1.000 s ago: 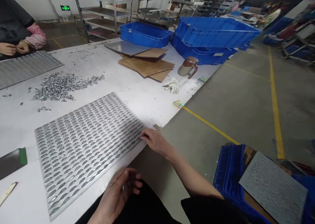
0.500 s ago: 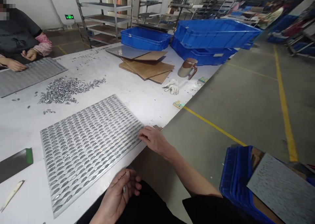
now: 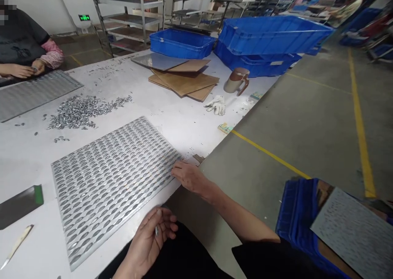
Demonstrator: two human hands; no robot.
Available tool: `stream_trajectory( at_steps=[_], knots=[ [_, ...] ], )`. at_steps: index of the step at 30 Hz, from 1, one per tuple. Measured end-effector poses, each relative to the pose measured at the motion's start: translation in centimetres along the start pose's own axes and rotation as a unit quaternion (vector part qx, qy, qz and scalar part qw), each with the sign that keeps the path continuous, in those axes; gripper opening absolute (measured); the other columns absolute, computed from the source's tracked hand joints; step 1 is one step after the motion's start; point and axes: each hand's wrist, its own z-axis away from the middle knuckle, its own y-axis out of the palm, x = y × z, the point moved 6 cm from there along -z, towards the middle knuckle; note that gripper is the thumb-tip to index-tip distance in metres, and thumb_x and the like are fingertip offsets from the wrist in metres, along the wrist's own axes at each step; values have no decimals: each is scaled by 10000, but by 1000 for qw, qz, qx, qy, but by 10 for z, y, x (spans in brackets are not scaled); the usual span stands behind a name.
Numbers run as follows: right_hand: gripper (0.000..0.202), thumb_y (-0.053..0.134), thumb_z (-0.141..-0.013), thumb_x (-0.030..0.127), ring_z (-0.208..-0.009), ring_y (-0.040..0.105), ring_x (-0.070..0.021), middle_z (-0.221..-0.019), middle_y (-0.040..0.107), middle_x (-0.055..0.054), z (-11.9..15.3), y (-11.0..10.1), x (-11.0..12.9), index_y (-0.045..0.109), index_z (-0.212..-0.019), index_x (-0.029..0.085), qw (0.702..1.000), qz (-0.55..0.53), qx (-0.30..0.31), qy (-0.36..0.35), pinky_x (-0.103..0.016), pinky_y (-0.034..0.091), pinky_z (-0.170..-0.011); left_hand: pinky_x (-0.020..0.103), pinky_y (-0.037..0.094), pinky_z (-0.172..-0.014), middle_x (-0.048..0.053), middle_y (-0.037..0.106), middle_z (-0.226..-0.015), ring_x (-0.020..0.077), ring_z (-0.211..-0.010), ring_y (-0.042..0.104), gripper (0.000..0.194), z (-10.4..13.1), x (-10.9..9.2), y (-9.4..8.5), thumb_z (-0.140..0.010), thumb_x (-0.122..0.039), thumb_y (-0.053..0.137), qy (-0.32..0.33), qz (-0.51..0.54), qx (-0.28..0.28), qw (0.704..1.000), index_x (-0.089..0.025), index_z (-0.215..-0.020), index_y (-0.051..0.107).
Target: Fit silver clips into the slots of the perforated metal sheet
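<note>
A pale tray [image 3: 115, 181] with rows of grey leaf-shaped pieces lies on the white table in front of me. My right hand [image 3: 188, 176] is at its right corner, fingertips pressed together on the edge; whatever they pinch is hidden. Below the tray's near edge, my left hand [image 3: 153, 234] is turned palm up with curled fingers. A small grey oval piece [image 3: 156, 230] shows in that hand. Beyond the tray, a loose heap of similar grey oval pieces [image 3: 76, 111] is spread on the table, with several strays around it.
Across the table a co-worker's hands [image 3: 30, 69] are over another tray [image 3: 39, 91]. Cardboard sheets [image 3: 184, 82], blue crates [image 3: 181, 43], a mug [image 3: 236, 81] and a glove [image 3: 215, 105] lie farther back. A knife [image 3: 16, 246] is at left; stacked blue bins [image 3: 296, 213] stand at right.
My right hand has shifted slightly left along the tray's edge. My left hand stays nearly still. The co-worker's hands have come together. The view has turned slightly.
</note>
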Motion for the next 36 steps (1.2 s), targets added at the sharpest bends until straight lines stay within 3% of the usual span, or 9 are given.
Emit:
stream_trajectory(
  at_steps=[3,6,12,16,19,22,26,32,36],
  knots=[
    [245,465,-992,183,-837,566,-175,-880,615,-56,6,-5,5,678,-871,184,1000,-2,2,16,-283,453,-780,390,454,-828,177,707,-1057,288,-976,639,463,2,-4,5,-932,-513,489,4,54,15,998,-114,-1044,696],
    [228,452,-1003,237,-903,590,-205,-958,650,-82,20,-19,25,669,-1056,191,997,-41,-58,23,-325,458,-838,436,419,-932,208,659,-1215,325,-1134,576,599,6,-12,15,-922,-612,417,23,79,35,996,-110,-1121,675],
    [165,503,-970,237,-862,593,-197,-919,674,-58,51,-13,113,662,-978,195,991,-102,-19,-85,-334,450,-817,434,366,-1044,143,651,-1258,297,-1219,533,610,11,-8,18,-911,-634,424,38,105,5,994,-176,-1258,629],
    [199,451,-959,165,-835,588,-194,-875,676,-63,62,-3,131,647,-926,178,991,-105,-51,-70,-337,453,-796,424,348,-1082,124,650,-1268,284,-1252,523,596,9,-2,12,-915,-628,424,38,109,-28,993,-208,-1292,614],
    [212,452,-957,184,-777,589,-172,-797,657,-45,65,-4,124,627,-837,186,984,-157,-62,-58,-315,478,-801,413,381,-1054,119,671,-1206,279,-1195,563,571,5,2,9,-905,-626,452,32,87,-47,995,-208,-1242,647],
    [165,493,-956,215,-796,607,-155,-831,663,-40,65,-13,106,629,-867,191,967,-233,-98,-18,-274,502,-787,347,468,-896,76,696,-973,222,-942,634,358,1,2,8,-885,-490,602,50,28,-55,997,-189,-1050,706],
    [141,524,-950,209,-812,628,-143,-873,670,-43,62,-17,86,657,-908,195,945,-303,-120,28,-252,518,-766,261,421,-611,-20,538,-664,121,-613,492,233,2,-2,9,-833,-374,714,79,-61,-46,994,-174,-744,635],
    [104,608,-899,251,-730,640,-132,-809,682,-24,60,-9,77,694,-882,197,907,-392,-133,69,-230,518,-688,245,352,-579,-31,475,-600,109,-586,417,256,2,-10,11,-841,-394,703,110,-151,-15,982,-175,-736,625],
    [104,596,-873,260,-716,636,-146,-771,692,-14,52,-18,27,677,-845,201,912,-334,-169,170,-248,505,-687,264,387,-596,-2,581,-709,124,-607,481,297,1,-9,9,-814,-440,714,97,-152,-43,983,-195,-979,678]
  ],
)
